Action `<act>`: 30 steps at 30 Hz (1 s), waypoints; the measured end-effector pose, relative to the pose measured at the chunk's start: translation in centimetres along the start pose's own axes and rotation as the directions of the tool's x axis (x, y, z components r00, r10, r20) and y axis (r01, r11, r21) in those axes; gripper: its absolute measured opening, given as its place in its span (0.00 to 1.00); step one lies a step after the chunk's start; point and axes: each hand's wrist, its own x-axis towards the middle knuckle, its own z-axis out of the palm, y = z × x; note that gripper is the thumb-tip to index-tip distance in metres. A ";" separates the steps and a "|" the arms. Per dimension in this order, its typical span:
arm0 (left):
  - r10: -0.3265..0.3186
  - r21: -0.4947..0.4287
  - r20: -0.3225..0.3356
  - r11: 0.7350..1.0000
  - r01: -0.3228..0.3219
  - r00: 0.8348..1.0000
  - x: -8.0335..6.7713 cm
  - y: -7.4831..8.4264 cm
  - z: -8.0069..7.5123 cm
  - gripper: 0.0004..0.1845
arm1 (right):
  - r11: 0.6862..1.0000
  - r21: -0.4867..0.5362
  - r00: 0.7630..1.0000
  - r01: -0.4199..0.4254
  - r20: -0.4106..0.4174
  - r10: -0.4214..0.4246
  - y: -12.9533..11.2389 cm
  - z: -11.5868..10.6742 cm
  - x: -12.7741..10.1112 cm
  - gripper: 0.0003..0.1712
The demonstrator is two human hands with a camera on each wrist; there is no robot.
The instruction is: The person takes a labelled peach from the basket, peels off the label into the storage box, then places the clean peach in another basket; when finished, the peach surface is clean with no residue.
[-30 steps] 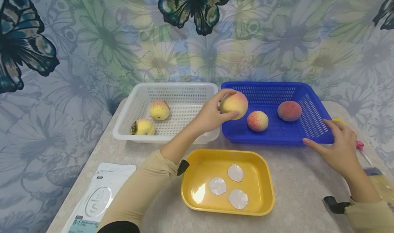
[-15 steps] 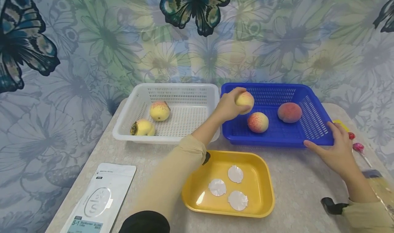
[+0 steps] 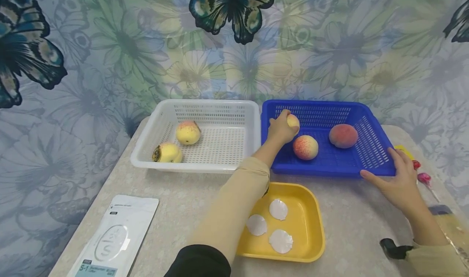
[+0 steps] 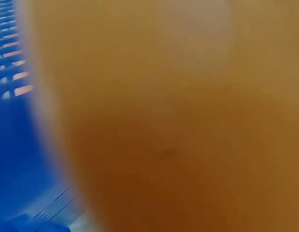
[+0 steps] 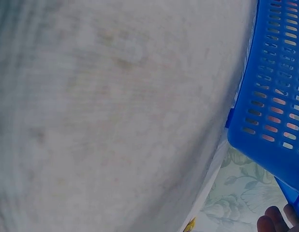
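In the head view my left hand holds a yellow-pink peach low inside the left part of the blue basket. The hand covers much of that fruit. A speckled red-and-cream peach lies just right of the hand, and a redder peach sits farther right. My right hand grips the basket's front right corner, thumb at the front and fingers along the side. The right wrist view catches a few fingertips beside the basket. A blurred orange-brown surface fills most of the left wrist view.
To the left stands a white basket with two yellowish peaches, one bearing a dark patch. In front is a yellow tray with several white round pieces, partly hidden by my left sleeve. A white pouch lies front left; lollipops lie right.
My left hand has carried the peach rightward from the baskets' shared edge and down into the blue basket. The right hand stays at the corner.
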 end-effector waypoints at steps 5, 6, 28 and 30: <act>-0.061 0.008 0.016 0.998 0.061 0.998 -0.3 -0.3 0.4 0.31 | 1.000 -0.010 1.000 -0.001 -0.006 0.000 0.0 0.2 -0.3 0.60; -0.065 0.004 0.022 0.998 0.065 0.998 -0.4 -0.3 0.5 0.30 | 1.000 -0.014 1.000 -0.005 -0.005 0.005 0.0 0.2 -0.3 0.61; 0.305 0.036 0.190 0.948 -0.317 0.933 -6.9 3.4 -8.4 0.31 | 0.999 -0.035 1.000 -0.023 0.018 0.024 -0.3 0.0 -0.2 0.61; 0.372 0.011 0.167 0.925 -0.380 0.913 -8.8 2.7 -10.4 0.31 | 0.999 -0.039 0.999 -0.027 0.024 0.028 -0.3 0.0 -0.2 0.61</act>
